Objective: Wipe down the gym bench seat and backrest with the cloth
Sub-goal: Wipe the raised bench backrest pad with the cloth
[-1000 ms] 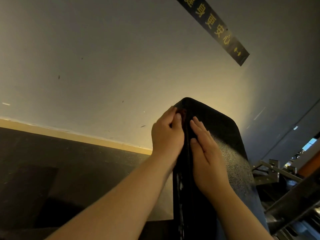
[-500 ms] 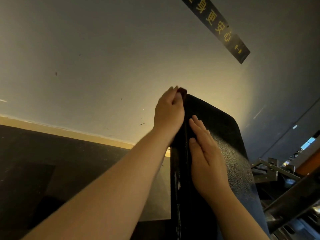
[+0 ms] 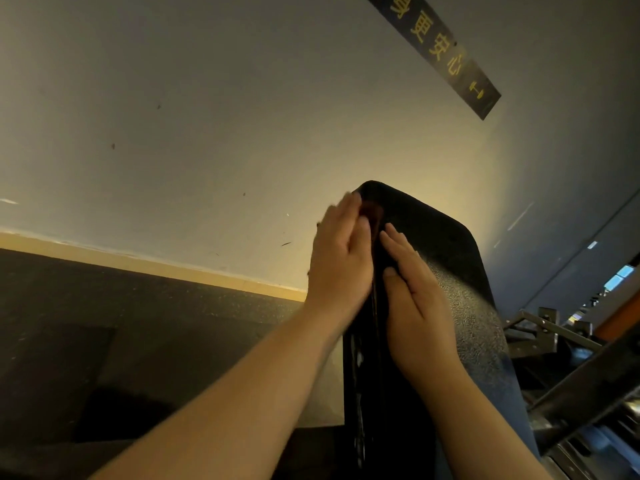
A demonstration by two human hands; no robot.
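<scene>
Grey wall (image 3: 207, 116) is behind the backrest (image 3: 450, 258). On its side edge the left hand (image 3: 341, 261) pinches the cloth (image 3: 373, 212); the right hand (image 3: 415, 306) lies flat just beside. At the rounded corner above the grip, the cloth may slip out.

black pebbled backrest (image 3: 450, 244), cloth (image 3: 372, 213) perhaps dark red

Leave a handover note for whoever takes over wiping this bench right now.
Hands: the left grip holds the dark red cloth against the left edge of the backrest, near its top. The right grip lies flat on the backrest's face, fingers straight, holding nothing.
Done: cannot tell how much is already wiped; the cloth is at the top left edge.
Left: probably the backrest face, then the seat, which is out of view.
</scene>
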